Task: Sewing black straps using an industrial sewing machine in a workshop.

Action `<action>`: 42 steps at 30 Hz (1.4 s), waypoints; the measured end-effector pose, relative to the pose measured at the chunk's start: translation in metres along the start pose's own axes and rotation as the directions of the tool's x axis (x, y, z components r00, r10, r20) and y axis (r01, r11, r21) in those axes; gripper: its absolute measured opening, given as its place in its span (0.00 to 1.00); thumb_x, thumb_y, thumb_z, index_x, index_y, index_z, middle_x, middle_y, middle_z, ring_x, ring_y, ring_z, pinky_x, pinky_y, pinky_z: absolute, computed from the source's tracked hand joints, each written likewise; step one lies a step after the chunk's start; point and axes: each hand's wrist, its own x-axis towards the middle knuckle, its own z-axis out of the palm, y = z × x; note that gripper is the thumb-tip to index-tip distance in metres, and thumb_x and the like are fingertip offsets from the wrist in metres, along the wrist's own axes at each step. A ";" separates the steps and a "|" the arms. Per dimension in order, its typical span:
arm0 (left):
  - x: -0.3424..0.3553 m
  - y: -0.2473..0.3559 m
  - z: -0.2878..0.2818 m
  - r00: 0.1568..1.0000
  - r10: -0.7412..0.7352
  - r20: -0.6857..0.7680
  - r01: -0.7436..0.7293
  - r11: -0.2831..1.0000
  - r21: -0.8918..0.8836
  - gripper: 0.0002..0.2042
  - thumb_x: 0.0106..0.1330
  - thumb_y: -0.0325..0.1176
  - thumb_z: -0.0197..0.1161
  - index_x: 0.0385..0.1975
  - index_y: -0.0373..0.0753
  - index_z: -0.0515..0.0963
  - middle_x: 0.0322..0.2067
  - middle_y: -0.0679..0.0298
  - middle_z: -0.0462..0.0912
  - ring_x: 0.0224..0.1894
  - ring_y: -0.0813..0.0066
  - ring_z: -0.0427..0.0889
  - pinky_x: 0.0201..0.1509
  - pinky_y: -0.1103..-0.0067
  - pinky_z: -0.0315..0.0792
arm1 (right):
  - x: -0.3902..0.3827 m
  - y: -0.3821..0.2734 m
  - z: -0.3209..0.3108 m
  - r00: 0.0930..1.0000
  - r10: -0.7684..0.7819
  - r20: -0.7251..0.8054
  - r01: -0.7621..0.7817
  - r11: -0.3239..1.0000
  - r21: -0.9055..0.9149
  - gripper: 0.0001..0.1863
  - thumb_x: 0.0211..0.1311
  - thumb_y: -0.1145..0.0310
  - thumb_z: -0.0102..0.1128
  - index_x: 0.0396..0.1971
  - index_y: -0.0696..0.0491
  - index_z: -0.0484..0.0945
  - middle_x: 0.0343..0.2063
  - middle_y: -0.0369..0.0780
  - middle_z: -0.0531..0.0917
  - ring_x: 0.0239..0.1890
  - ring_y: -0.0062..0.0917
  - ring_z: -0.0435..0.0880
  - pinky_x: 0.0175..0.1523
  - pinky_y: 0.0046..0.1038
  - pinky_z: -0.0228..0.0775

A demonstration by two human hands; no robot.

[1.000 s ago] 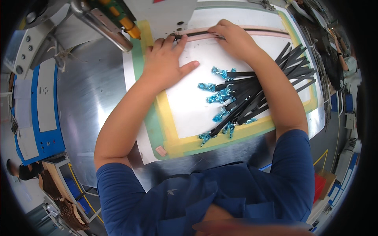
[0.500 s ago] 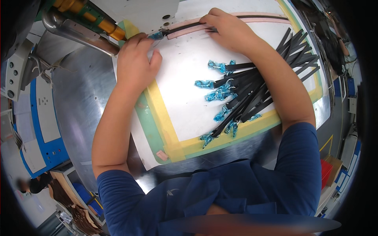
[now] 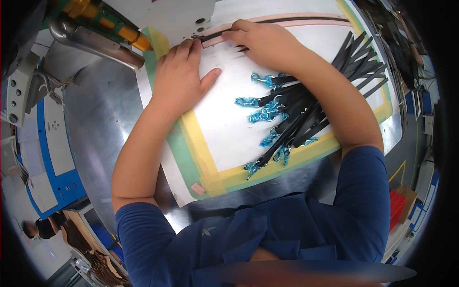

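A black strap lies along a channel in a pink strip at the far side of the white board. My left hand rests over the strap's left end, its fingers flat and its thumb held apart; the clasp there is mostly hidden. My right hand is closed, its fingertips touching the strap farther right. From under its curled fingers poke the dark tips of a thin pointed tool, whose kind I cannot make out. Nearer me lies a fanned pile of black straps, with metal clasps wrapped in blue film.
A gold-coloured machine part and a metal tube reach in at the far left, close to my left hand. Yellow tape and a green mat border the white board. Bare metal table extends to the left.
My left hand has shifted right and slightly nearer, over the clasp end. My right hand has slid left along the strap, and the tool's tips show more plainly.
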 end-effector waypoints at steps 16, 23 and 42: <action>0.001 0.004 0.002 1.000 -0.008 0.022 0.008 1.000 0.005 0.36 0.72 0.56 0.60 0.67 0.29 0.72 0.66 0.45 0.72 0.65 0.46 0.73 0.70 0.60 0.65 | 0.000 -0.002 -0.002 1.000 0.010 0.002 -0.010 1.000 -0.012 0.22 0.63 0.71 0.64 0.58 0.45 0.83 0.53 0.39 0.83 0.51 0.37 0.87 0.55 0.38 0.81; 0.002 0.005 0.006 1.000 -0.002 -0.017 0.003 0.998 0.056 0.37 0.69 0.57 0.62 0.65 0.28 0.72 0.62 0.50 0.75 0.63 0.52 0.75 0.65 0.59 0.69 | -0.001 -0.003 -0.003 0.999 0.031 0.017 -0.030 0.999 -0.027 0.22 0.62 0.70 0.66 0.57 0.45 0.83 0.53 0.39 0.83 0.52 0.36 0.87 0.56 0.38 0.81; -0.001 0.007 0.006 0.998 -0.019 -0.053 0.020 0.999 0.032 0.36 0.68 0.56 0.64 0.64 0.29 0.73 0.63 0.50 0.75 0.64 0.53 0.75 0.66 0.59 0.69 | -0.003 -0.003 -0.003 1.000 0.014 -0.026 -0.013 1.000 0.018 0.21 0.64 0.70 0.63 0.58 0.44 0.83 0.51 0.39 0.83 0.51 0.37 0.87 0.55 0.39 0.80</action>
